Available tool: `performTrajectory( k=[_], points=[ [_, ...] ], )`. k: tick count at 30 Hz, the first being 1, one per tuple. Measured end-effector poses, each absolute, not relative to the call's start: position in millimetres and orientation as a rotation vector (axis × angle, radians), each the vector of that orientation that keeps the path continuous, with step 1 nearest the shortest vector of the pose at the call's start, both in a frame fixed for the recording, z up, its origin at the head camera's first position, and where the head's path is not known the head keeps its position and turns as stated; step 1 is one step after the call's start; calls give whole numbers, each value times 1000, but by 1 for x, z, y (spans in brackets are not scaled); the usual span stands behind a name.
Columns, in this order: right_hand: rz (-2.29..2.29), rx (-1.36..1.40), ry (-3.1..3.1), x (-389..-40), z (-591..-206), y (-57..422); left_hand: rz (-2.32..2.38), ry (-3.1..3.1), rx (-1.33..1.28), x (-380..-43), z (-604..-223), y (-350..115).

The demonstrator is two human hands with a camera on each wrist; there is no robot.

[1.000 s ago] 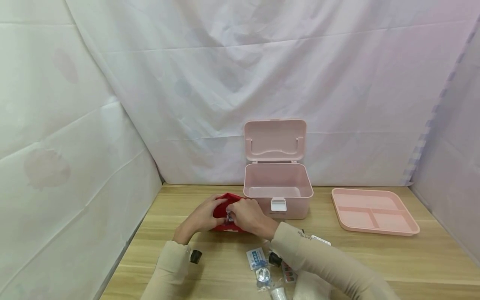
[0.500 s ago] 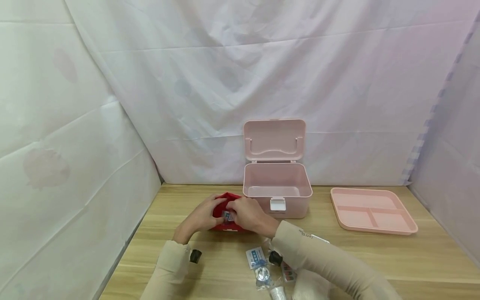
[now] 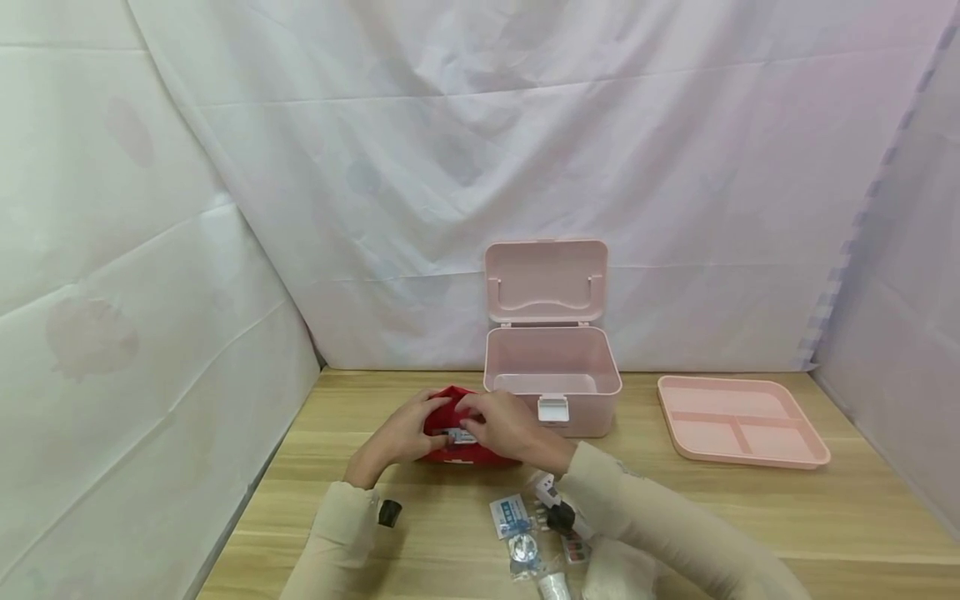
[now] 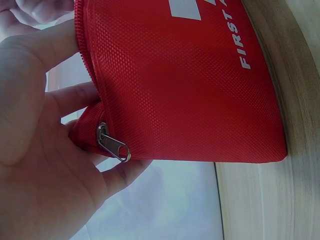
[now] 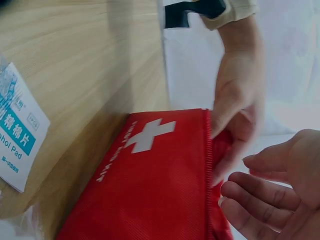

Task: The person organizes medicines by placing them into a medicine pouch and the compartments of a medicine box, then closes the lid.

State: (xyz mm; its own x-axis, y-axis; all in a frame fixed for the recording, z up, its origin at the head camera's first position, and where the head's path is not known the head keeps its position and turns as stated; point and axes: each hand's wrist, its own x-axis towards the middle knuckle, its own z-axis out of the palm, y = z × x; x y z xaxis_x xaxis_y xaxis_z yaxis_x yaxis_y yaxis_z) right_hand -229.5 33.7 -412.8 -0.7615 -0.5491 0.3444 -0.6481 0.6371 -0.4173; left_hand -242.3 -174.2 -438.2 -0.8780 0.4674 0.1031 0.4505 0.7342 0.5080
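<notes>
A red first-aid pouch with a white cross stands unzipped on the table. My left hand holds its mouth at the left end, thumb inside the opening and fingers behind the far side. The zipper pull hangs beside that palm in the left wrist view. A small packet with pale printing shows within the mouth. My right hand is at the right of the opening, its fingers loosely bent with nothing between them. The pouch's lower inside is hidden.
Behind stands a pink box with its lid raised. A pink divided tray lies to the right. Near the front are an alcohol pad packet, a clear-wrapped round item, a white roll and other small supplies, partly under the right forearm.
My right fingers have let go of the small packet, which now lies in the pouch's mouth. The right hand and forearm have shifted slightly right. My left hand keeps its hold.
</notes>
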Motion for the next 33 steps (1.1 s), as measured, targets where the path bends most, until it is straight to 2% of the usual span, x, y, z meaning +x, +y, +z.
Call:
performTrajectory(
  k=[22,33],
  points=[
    [1115,1059,-2670,-217,-390,111,845,2903,720,-242,-439,-173],
    [1139,1125,-2676,-214,-400,153,845,2908,722,-241,-441,-173]
  ],
)
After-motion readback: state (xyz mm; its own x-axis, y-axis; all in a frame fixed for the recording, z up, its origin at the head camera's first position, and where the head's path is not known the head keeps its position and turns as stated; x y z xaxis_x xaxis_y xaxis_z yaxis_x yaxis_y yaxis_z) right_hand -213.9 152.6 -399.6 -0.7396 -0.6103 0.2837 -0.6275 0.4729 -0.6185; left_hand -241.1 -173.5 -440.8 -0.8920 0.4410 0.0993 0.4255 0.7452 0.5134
